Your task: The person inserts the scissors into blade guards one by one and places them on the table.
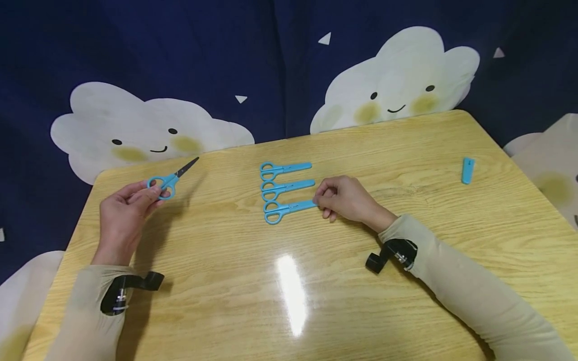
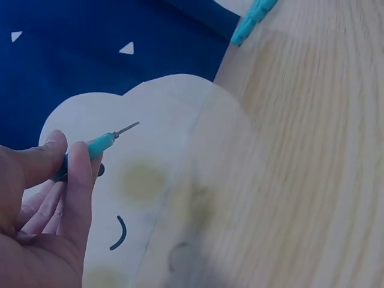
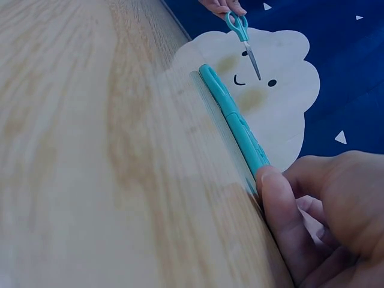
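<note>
My left hand [image 1: 124, 213] pinches the blue handles of a pair of scissors [image 1: 165, 182] above the table's left side. Its dark blades are bare and point up to the right. In the middle, three pairs of blue scissors lie in a column with blue covers over their blades: a far pair [image 1: 285, 170], a middle pair [image 1: 287, 189] and a near pair [image 1: 289, 208]. With thumb and fingertips, my right hand [image 1: 345, 199] pinches the covered tip of the near pair, as the right wrist view also shows at its blue cover [image 3: 247, 144].
A loose blue blade cover [image 1: 467, 170] lies at the right of the wooden table [image 1: 217, 291]. Behind the table hangs a dark blue curtain [image 1: 203, 45] with smiling clouds. Each wrist carries a black camera mount, one at the left [image 1: 135, 291], one at the right [image 1: 393, 254].
</note>
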### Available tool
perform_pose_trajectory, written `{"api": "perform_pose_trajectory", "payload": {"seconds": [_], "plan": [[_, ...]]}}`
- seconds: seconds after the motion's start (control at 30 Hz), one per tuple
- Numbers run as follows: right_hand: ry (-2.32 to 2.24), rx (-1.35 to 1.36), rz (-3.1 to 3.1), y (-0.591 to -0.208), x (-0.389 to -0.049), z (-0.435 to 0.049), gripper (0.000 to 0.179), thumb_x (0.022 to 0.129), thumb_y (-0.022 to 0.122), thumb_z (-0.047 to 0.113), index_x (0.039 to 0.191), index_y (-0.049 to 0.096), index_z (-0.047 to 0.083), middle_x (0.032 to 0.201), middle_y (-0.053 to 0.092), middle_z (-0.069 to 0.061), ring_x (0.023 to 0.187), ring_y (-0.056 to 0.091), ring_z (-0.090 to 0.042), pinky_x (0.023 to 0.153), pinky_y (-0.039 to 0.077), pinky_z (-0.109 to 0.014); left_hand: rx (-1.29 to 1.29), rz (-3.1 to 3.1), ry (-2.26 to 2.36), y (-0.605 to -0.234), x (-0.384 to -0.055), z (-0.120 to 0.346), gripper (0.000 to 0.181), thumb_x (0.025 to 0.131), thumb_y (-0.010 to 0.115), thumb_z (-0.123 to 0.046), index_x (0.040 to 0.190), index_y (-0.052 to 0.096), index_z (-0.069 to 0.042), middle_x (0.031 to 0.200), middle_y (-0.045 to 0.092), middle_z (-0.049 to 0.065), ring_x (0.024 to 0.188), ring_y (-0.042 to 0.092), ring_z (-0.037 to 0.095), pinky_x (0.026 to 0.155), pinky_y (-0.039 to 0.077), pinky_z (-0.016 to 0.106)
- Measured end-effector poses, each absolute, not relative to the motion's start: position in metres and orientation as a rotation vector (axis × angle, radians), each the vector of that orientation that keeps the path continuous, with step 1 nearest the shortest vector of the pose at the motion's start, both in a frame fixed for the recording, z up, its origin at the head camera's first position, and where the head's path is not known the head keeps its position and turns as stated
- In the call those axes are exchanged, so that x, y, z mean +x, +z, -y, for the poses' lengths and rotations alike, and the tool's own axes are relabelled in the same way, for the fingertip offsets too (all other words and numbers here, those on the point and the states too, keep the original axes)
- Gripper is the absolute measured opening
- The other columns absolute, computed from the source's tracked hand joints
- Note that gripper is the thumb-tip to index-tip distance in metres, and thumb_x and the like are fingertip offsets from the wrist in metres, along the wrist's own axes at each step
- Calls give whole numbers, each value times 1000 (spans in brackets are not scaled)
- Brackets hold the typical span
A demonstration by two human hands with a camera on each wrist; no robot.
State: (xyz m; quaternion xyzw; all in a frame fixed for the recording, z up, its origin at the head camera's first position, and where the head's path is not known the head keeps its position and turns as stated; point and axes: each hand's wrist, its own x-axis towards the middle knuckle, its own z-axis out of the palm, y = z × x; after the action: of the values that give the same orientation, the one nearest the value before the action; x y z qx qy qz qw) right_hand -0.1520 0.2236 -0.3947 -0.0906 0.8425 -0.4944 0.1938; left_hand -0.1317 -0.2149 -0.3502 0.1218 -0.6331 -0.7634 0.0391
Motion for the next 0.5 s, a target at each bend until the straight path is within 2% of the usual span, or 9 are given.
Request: {"api": "perform_pose_trajectory", "payload": {"seconds": [0.33,0.5], "plan": [[-1390,-261,-2372,-393,-151,-223,11,92,66,24,94,68,14,73,67,-10,60,68,-24,55,60,-37,331,1935,-2350,-357,-131,203,38,79,79,-6,112,61,0,83,78,5,77,76,15,71,61,22],[-1392,-256,-2371,-394,-151,-223,11,92,67,24,94,68,14,72,67,-10,60,68,-24,55,60,-37,321,1931,-2373,-359,-131,198,38,80,78,-8,112,60,1,87,78,6,78,76,16,71,61,23]]}}
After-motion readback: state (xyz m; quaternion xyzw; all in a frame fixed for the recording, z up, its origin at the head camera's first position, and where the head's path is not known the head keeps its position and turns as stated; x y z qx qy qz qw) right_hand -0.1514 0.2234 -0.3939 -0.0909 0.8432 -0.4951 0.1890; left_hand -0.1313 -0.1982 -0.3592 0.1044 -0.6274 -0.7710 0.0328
